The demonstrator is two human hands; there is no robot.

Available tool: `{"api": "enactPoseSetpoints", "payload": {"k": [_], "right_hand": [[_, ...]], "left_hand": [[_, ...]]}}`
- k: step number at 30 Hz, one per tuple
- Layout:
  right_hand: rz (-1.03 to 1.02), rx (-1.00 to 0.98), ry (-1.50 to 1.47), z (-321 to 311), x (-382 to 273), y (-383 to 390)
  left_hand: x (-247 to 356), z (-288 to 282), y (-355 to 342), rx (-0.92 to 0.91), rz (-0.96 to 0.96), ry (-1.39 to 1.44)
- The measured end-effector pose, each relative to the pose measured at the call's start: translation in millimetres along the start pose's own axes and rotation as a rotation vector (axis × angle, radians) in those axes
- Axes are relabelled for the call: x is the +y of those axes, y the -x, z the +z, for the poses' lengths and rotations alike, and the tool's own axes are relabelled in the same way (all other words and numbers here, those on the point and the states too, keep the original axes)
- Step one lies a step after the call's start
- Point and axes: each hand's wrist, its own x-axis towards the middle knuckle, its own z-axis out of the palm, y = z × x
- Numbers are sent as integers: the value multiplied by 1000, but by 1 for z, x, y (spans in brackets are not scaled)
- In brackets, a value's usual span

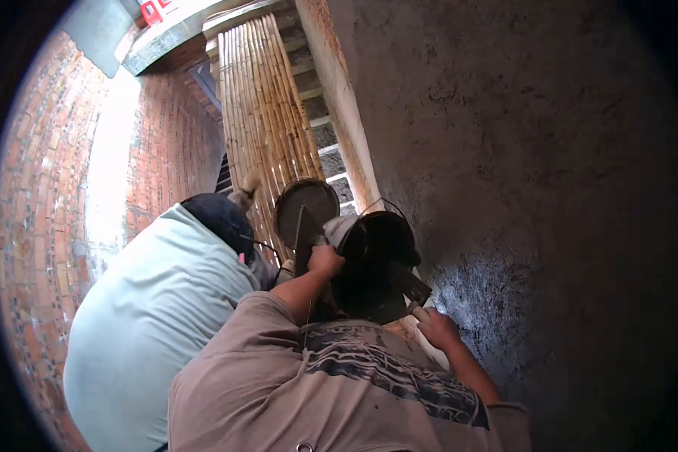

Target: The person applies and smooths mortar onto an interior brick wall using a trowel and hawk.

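The left hand [326,261] has its grip curled tight on a dark flat trowel [304,235], which stands long-ways from 12 to 6 o'clock. The right hand [439,330] squeezes a small trowel [416,291], blade toward 11 o'clock. The black bucket [358,275] sits at 2 o'clock from the left hand, the nearer one. I can't tell what's inside. At 11 o'clock, a round tub [309,180] seems full of grey mud.

Left trowel [303,239]: dark grey
Bucket [380,241]: near-black
Bamboo poles [267,98]: golden tan
Co-worker's shirt [154,313]: pale mint
Wearer's shirt [279,395]: taupe, black printed bands
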Motion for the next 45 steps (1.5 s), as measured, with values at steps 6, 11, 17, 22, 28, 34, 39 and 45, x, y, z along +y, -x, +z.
{"api": "enactPoseSetpoints", "payload": {"k": [6, 11, 17, 22, 28, 34, 39, 45], "right_hand": [[5, 54, -36, 2, -2, -14], [-15, 76, 1, 7, 1, -31], [-253, 162, 157, -35, -44, -57], [-399, 442, 163, -84, -99, -82], [-312, 681, 252, -110, -182, -114], [-590, 632, 61, -79, -195, -102], [-524, 344, 343, -117, -174, -78], [-186, 385, 55, -150, -153, -65]], "left_hand": [[-21, -12, -4, 121, 41, 42], [-31, -43, 6, 185, 86, 39], [-47, -112, 46, 238, 199, 86], [-25, -174, 117, 258, 298, 344], [-7, -222, 180, 378, 456, 655], [3, -243, 200, 399, 566, 952], [-9, -230, 188, 283, 524, 1214], [1, -224, 182, 420, 471, 734]]}}
